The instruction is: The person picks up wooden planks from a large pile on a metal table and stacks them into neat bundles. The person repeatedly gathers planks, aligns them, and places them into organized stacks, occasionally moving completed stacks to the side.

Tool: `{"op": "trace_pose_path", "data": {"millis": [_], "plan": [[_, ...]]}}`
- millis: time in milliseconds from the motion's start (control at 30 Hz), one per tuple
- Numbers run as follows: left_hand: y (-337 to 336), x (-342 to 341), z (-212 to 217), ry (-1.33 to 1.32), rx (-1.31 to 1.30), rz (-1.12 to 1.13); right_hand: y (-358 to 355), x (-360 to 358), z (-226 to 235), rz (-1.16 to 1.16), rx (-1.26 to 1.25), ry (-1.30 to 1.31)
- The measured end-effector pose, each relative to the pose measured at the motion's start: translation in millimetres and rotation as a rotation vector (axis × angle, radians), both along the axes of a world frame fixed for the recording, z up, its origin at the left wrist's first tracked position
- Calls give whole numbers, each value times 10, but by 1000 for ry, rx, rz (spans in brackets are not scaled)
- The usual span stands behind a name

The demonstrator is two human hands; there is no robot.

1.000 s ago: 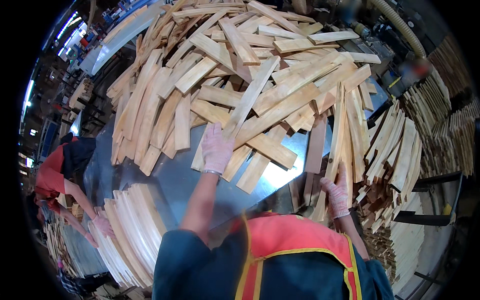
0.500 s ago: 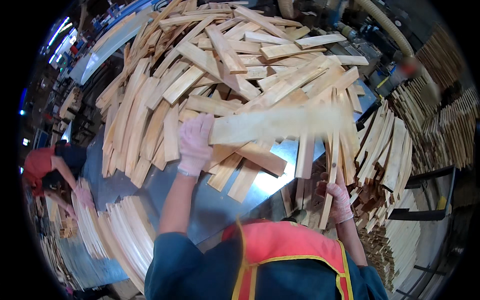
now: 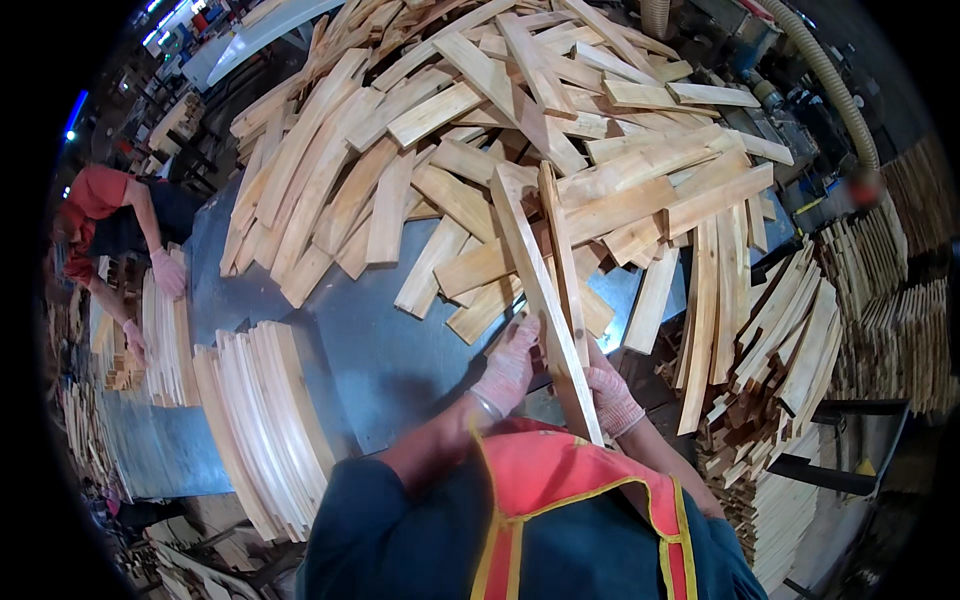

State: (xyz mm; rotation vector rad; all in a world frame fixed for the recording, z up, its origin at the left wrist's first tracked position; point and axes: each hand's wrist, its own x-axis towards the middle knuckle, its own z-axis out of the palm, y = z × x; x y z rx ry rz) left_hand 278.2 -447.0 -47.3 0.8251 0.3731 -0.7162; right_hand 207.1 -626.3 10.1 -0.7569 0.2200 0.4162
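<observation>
Both my hands wear pale knit gloves. My left hand (image 3: 508,365) grips the near end of a long pale wooden slat (image 3: 535,280) that slants up toward the big heap. My right hand (image 3: 611,398) is closed on the same bundle, where a second, narrower slat (image 3: 562,250) stands on edge against the first. Both slats reach from my chest to the loose pile of wooden slats (image 3: 520,110) covering the far half of the grey metal table (image 3: 370,350).
A neat row of slats standing on edge (image 3: 265,420) lies at the table's near left. Another person in a red shirt (image 3: 105,215) works at further stacks on the left. Leaning slats (image 3: 760,330) and stacked bundles (image 3: 890,330) fill the right side. A ribbed hose (image 3: 830,70) runs top right.
My left hand has drawn a slat out of the heap toward my body, swinging it from crosswise to lengthwise. My right hand rose from the right-side stack to join it on the slats.
</observation>
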Motion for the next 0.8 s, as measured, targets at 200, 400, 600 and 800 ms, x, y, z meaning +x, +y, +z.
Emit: {"op": "trace_pose_path", "data": {"millis": [200,400,600,800], "plan": [[-79,276,187,-310,381,48,-14,-18,-226,-46,-242,100],[-40,287,175,-192,307,11,-10,23,-230,-43,-384,124],[100,329,-43,-168,-187,18,79,368,149,127,-161,80],[177,379,-79,121,-232,152,490,884,192,381,-1429,-328]]}}
